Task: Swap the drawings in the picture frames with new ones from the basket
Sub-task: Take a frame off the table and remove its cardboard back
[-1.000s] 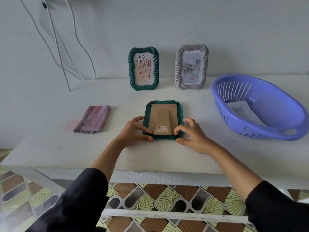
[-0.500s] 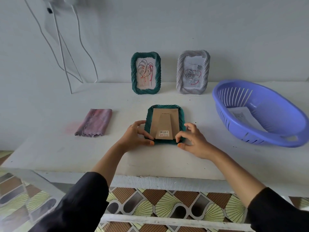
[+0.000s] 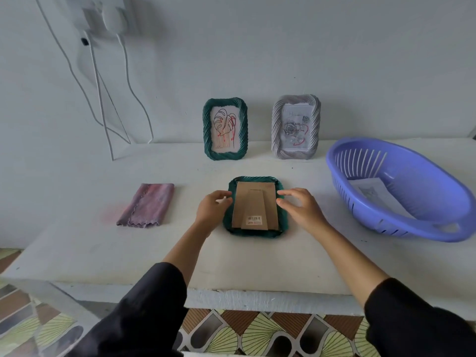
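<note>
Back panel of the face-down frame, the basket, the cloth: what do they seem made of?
Back panel: looks like brown cardboard, matte, with a cut stand flap and barcode sticker. Basket: purple plastic, smooth with slight sheen, moulded slots. Cloth: soft fabric, possibly microfibre, matte, wavy stitched edge.

Barcode sticker on frame backing; digits illegible.

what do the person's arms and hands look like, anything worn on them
Both arms wear loose black long sleeves. The left sleeve and the right sleeve end partway up the forearm, so the lower forearms are bare. The left hand and the right hand are bare too: no gloves, and no ring, watch or bracelet shows in this view.
</note>
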A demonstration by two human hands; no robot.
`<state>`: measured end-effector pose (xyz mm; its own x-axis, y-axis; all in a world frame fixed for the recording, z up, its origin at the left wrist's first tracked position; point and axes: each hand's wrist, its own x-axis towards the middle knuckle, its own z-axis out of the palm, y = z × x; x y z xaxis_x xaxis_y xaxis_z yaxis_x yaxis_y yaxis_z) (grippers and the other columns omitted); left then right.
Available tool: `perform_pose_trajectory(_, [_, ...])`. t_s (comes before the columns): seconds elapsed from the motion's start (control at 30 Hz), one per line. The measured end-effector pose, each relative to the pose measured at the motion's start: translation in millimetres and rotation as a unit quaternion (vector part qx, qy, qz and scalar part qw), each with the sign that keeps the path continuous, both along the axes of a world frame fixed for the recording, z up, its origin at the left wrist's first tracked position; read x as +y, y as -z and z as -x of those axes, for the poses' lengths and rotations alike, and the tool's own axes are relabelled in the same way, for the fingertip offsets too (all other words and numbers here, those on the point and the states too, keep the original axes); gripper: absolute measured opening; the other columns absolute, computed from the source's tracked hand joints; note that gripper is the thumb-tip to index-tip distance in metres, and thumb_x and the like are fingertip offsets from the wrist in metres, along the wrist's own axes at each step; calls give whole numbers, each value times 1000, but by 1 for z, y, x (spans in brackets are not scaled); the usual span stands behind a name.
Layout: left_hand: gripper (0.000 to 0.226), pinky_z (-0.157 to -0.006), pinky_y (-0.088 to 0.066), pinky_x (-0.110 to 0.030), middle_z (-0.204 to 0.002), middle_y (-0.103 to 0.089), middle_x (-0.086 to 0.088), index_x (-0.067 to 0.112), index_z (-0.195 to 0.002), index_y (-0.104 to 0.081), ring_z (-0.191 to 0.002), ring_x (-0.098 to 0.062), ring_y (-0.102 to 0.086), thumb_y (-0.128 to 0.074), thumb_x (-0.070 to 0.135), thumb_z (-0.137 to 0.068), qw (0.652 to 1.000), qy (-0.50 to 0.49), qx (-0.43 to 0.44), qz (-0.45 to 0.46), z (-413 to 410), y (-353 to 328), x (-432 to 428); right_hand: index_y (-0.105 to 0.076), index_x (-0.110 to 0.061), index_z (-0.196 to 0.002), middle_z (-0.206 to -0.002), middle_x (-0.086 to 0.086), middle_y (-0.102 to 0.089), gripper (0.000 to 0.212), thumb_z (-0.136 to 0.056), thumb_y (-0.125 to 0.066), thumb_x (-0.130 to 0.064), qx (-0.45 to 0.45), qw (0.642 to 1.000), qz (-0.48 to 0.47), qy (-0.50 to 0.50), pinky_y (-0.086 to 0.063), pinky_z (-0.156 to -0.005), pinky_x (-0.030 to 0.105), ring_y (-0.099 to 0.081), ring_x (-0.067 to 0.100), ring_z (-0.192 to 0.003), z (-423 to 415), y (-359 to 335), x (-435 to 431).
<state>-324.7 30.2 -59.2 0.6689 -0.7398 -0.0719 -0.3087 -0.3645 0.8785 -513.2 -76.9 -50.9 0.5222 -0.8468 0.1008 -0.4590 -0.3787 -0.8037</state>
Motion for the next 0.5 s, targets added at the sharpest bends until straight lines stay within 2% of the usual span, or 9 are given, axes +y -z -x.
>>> perform_pose_trajectory(0.07, [26, -98, -46, -39, -122, -62, -4, 24, -114, -65, -113, -29, -54, -55, 26, -91, 998, 4, -54, -28, 1, 2, -8, -64, -29, -116, -129, 0, -55, 32, -84, -62, -34, 61, 998, 9, 8, -34, -102, 31, -47, 18, -125, -6, 5, -2])
perform_pose_trajectory(0.17, [25, -99, -44, -42, -126, -60, 0, 32, -112, -66, -115, -26, -52, -52, 32, -91, 993, 6, -97, -60, 4, 4, -11, -60, -32, -121, -135, -2, -51, 37, -85, -60, -39, 124, 990, 64, 13, -30, -107, 32, -43, 19, -127, -6, 12, 1])
perform_pose_trajectory(0.5, [22, -94, -46, -37, -123, -62, 5, 29, -105, -70, -112, -20, -54, -53, 31, -92, 995, -35, -88, -24, 7, 11, -9, -58, -30, -125, -138, -2, -50, 40, -86, -59, -38, 106, 990, 92, 0, -28, -110, 36, -41, 18, -129, -1, 21, 0])
